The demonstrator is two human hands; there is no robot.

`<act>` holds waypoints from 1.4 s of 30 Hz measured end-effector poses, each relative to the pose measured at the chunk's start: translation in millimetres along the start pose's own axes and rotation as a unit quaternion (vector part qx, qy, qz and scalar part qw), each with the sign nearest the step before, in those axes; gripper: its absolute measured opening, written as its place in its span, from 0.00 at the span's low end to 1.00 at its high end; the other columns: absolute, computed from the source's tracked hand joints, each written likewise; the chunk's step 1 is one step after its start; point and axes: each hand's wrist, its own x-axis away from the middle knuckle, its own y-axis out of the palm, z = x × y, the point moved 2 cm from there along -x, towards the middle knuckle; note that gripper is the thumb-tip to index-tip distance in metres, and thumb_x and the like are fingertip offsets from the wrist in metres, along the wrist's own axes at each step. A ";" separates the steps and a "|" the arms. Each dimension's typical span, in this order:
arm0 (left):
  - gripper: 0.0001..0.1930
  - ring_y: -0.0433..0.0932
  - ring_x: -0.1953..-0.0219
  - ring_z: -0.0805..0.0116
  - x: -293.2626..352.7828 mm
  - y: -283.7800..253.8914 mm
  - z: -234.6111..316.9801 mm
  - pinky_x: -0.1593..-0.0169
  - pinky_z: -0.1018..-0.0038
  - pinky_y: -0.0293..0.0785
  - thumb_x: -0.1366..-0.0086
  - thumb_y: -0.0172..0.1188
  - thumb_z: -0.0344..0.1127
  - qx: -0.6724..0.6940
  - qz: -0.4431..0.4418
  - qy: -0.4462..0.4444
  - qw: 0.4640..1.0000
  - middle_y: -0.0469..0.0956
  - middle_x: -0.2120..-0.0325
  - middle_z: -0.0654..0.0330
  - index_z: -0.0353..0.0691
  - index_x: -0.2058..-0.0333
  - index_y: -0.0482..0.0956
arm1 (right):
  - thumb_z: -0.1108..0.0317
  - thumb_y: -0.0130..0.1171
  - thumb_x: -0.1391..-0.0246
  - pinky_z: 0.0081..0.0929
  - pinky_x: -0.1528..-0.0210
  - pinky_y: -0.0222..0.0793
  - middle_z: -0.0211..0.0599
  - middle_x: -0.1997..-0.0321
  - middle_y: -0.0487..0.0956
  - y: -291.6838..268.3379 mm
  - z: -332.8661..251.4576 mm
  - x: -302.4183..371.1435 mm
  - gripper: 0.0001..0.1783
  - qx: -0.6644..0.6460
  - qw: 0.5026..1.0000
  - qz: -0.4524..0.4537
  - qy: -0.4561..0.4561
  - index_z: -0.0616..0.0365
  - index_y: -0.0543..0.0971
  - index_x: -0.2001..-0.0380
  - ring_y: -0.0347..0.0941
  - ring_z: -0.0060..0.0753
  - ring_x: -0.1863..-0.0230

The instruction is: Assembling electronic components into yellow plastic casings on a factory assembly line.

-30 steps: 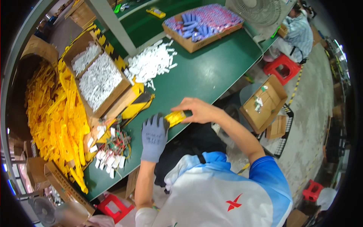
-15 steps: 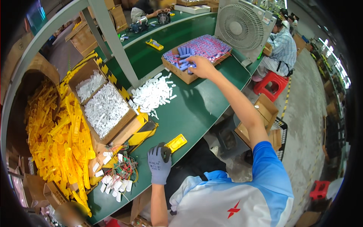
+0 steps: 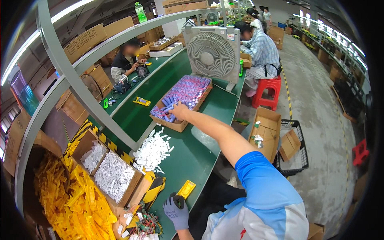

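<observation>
My left hand [image 3: 176, 212], in a grey glove with a dark palm, grips the near end of a yellow plastic casing [image 3: 186, 189] by the front edge of the green bench [image 3: 188, 150]. The casing's hollow side faces up. My bare right hand [image 3: 180, 111] reaches into a shallow cardboard box [image 3: 171, 125] of purple cylindrical battery cells [image 3: 186, 90]. Its fingers are bent around a cell among loose ones at the box's near left corner; the fingertips are partly hidden. Most other cells stand packed upright with their ends showing.
Small white plastic parts [image 3: 152, 150] lie heaped left of the cell box. Farther left are a divided carton [image 3: 132, 188] of white pieces, many yellow plastic parts [image 3: 86, 208] and tangled wires [image 3: 149, 224]. A fan [image 3: 212, 54] stands behind the cells. Co-workers sit beyond.
The head view has tilted up and turned, so the bench sits lower and farther left. My right hand stays at the loose cells, and my left still holds the casing.
</observation>
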 end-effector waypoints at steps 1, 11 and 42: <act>0.05 0.76 0.62 0.51 -1.3 0.5 6.0 0.53 0.59 0.69 0.42 0.62 0.32 0.000 -0.006 0.006 1.000 0.81 0.60 0.57 0.42 0.68 0.75 | 0.58 0.60 0.44 0.53 0.37 0.63 0.51 0.36 0.70 5.1 3.9 -1.5 0.31 0.000 1.000 0.000 0.010 0.35 0.70 0.36 0.66 0.62 0.38; 0.07 0.77 0.59 0.51 -7.1 3.3 16.6 0.52 0.59 0.70 0.44 0.64 0.29 0.011 -0.016 -0.003 1.000 0.81 0.60 0.56 0.40 0.68 0.76 | 0.66 0.60 0.44 0.50 0.43 0.72 0.45 0.45 0.76 6.6 26.2 -0.4 0.16 0.007 0.987 0.136 0.081 0.48 0.83 0.52 0.76 0.52 0.45; 0.15 0.76 0.54 0.53 -1.5 2.9 -5.2 0.46 0.58 0.70 0.45 0.67 0.35 -0.017 -0.022 -0.009 1.000 0.78 0.55 0.56 0.43 0.59 0.76 | 0.69 0.66 0.58 0.34 0.47 0.75 0.47 0.48 0.81 -73.3 6.6 62.4 0.34 -0.325 0.925 0.195 0.017 0.52 0.76 0.42 0.80 0.44 0.51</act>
